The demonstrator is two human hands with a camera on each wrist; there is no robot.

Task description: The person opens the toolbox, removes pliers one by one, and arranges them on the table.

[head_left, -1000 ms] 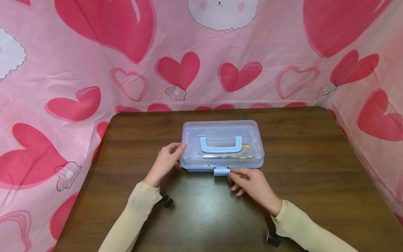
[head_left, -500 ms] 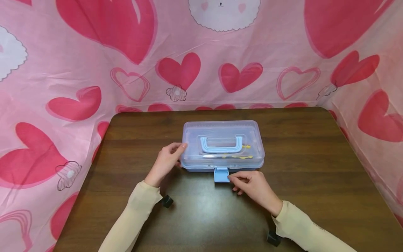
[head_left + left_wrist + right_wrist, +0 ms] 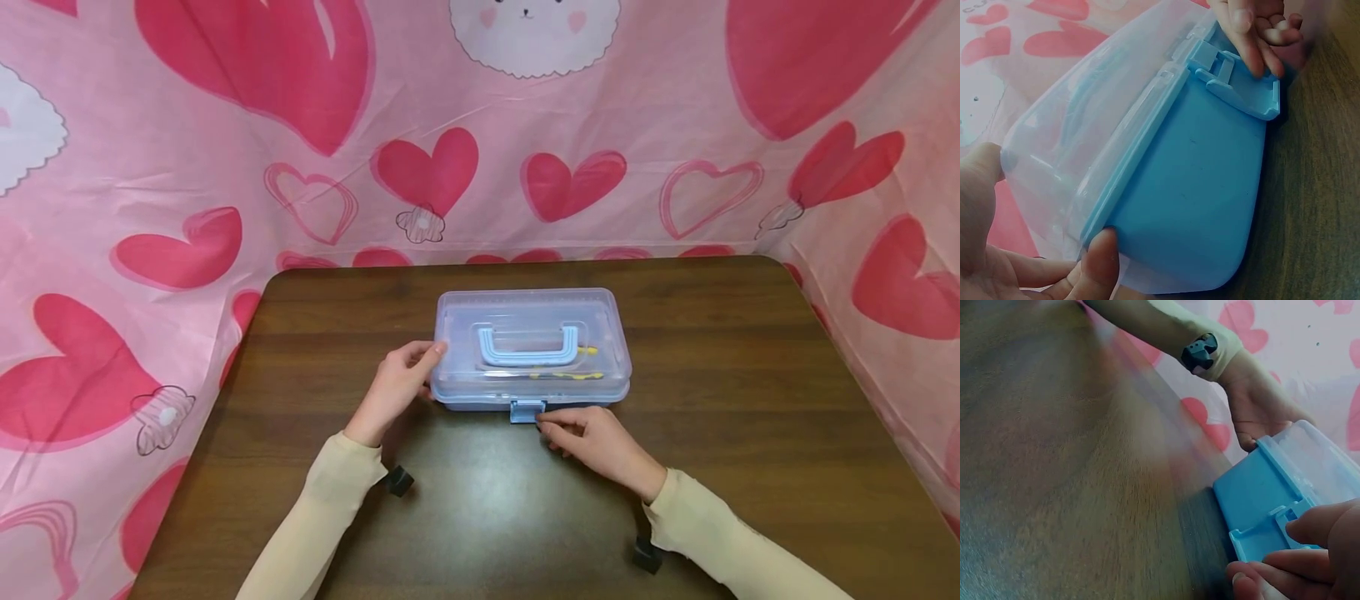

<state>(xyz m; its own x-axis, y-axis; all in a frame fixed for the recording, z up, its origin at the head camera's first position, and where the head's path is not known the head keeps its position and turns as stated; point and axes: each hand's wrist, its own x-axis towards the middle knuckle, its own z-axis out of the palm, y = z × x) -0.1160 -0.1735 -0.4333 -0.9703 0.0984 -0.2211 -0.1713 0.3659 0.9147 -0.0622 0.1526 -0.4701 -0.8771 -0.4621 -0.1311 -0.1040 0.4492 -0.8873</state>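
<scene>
Blue latch [image 3: 527, 412], pinched by the right hand [image 3: 596, 440], has swung lower, seemingly freeing the lid [image 3: 517, 307]; the left hand [image 3: 396, 382] grips the box [image 3: 1185, 187], near the head frame's centre.

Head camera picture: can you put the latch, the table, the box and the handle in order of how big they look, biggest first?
1. table
2. box
3. handle
4. latch

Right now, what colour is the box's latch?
The latch is light blue, clearest in the left wrist view.
</scene>
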